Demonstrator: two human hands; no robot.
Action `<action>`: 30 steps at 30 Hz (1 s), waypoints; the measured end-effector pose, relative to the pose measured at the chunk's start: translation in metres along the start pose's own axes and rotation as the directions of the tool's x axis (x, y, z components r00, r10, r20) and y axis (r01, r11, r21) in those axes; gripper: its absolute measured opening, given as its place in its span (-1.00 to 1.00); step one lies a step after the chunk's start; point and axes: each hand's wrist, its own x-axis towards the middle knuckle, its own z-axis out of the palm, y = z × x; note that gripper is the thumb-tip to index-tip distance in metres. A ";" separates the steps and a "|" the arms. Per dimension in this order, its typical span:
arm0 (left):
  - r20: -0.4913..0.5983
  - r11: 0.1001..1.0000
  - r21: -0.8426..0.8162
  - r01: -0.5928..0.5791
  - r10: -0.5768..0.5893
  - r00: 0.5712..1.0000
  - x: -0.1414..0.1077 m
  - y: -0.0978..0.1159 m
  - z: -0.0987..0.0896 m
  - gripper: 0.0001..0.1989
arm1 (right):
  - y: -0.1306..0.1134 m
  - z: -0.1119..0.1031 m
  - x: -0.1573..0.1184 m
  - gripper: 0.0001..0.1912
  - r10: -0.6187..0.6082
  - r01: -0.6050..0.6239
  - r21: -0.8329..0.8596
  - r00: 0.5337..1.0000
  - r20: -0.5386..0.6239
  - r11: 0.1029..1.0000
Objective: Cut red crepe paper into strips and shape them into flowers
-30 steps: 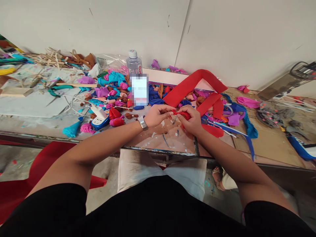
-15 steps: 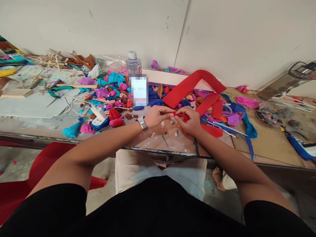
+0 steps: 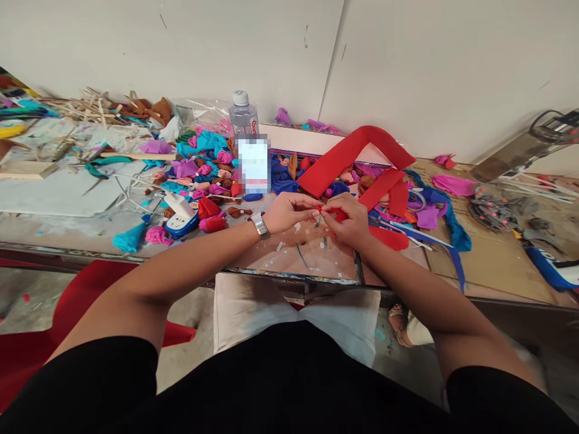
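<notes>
A long red strip (image 3: 344,154), crepe paper or thin cloth, lies folded across the pile and runs down to my hands. Its near end is bunched small between my fingertips above the table's front edge. My left hand (image 3: 289,214), a metal watch on its wrist, pinches the tip of that end with thumb and forefinger. My right hand (image 3: 347,222) is closed on the same end from the other side, with more red folds between its fingers. Right of my right hand lies a loose red tail (image 3: 388,239). The fingers partly hide the bunched part.
Rolled paper-like flowers (image 3: 199,172) in several colours heap behind my hands. A phone (image 3: 253,166) leans against a bottle (image 3: 244,111). A blue-and-white power strip (image 3: 182,223) sits left, scissors (image 3: 402,228) right, and cardboard (image 3: 491,265) further right. Wood sticks (image 3: 97,108) lie far left.
My fingertips have shifted slightly on the red end, and the bunched part between them looks smaller. The rest of the strip lies as before.
</notes>
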 end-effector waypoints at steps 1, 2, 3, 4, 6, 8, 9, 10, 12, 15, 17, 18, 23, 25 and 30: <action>-0.002 1.000 -0.004 0.002 -0.002 1.000 0.000 -0.001 0.000 -0.48 | 0.000 0.000 0.000 -0.94 0.000 0.000 0.004 1.000 -0.006 1.000; -0.004 1.000 -0.005 0.004 -0.004 1.000 0.000 -0.001 0.000 -0.47 | -0.001 0.000 0.000 -0.93 -0.005 0.005 0.007 1.000 -0.011 1.000; -0.007 1.000 -0.005 0.007 -0.007 1.000 0.000 -0.001 -0.001 -0.46 | -0.001 0.000 0.000 -0.91 -0.011 0.011 0.008 1.000 -0.012 1.000; -0.009 1.000 -0.006 0.011 -0.011 1.000 0.000 -0.001 -0.001 -0.45 | -0.001 0.000 0.001 -0.90 -0.018 0.018 0.006 1.000 -0.011 1.000; -0.009 1.000 -0.013 0.018 -0.018 1.000 0.000 -0.001 -0.001 -0.44 | -0.002 0.000 0.001 -0.90 -0.038 0.038 -0.008 0.999 -0.003 0.999; -0.007 1.000 -0.022 0.019 -0.019 1.000 0.001 0.000 -0.001 -0.44 | -0.002 0.000 0.001 -0.92 -0.076 0.076 -0.025 0.997 0.000 0.997; -0.007 0.999 -0.026 0.019 -0.019 1.000 0.001 0.001 -0.001 -0.44 | -0.002 -0.001 0.001 -0.93 -0.102 0.102 -0.033 0.995 -0.005 0.994; -0.009 0.999 -0.031 0.020 -0.021 1.000 0.001 0.002 -0.001 -0.44 | -0.001 -0.001 0.002 -0.94 -0.132 0.132 -0.041 0.991 -0.011 0.990; -0.013 0.999 -0.039 0.030 -0.031 0.999 0.001 0.003 0.000 -0.43 | 0.001 -0.002 0.003 -0.94 -0.200 0.198 -0.060 0.980 -0.024 0.978; -0.007 0.998 -0.034 0.052 -0.053 0.999 0.000 0.007 0.001 -0.43 | 0.005 -0.004 0.005 -0.95 -0.292 0.287 -0.105 0.956 -0.036 0.952; 0.008 0.998 -0.024 0.055 -0.055 0.998 -0.001 0.011 0.001 -0.44 | 0.008 -0.006 0.006 -0.95 -0.336 0.330 -0.138 0.941 -0.024 0.934; 0.015 0.999 -0.022 0.050 -0.050 0.999 -0.002 0.012 0.001 -0.45 | 0.009 -0.007 0.007 -0.95 -0.351 0.345 -0.151 0.936 -0.015 0.926; 0.027 0.999 -0.021 0.030 -0.030 0.999 -0.002 0.014 0.002 -0.47 | 0.007 -0.008 0.006 -0.93 -0.339 0.333 -0.142 0.941 -0.022 0.932; 0.021 0.999 -0.030 0.032 -0.031 0.999 -0.001 0.013 0.001 -0.45 | 0.005 -0.006 0.004 -0.88 -0.278 0.273 -0.109 0.960 -0.035 0.956; 0.004 0.998 -0.061 0.019 -0.019 1.000 0.001 0.011 -0.001 -0.49 | 0.001 -0.004 0.003 -0.83 -0.181 0.179 -0.039 0.981 -0.063 0.983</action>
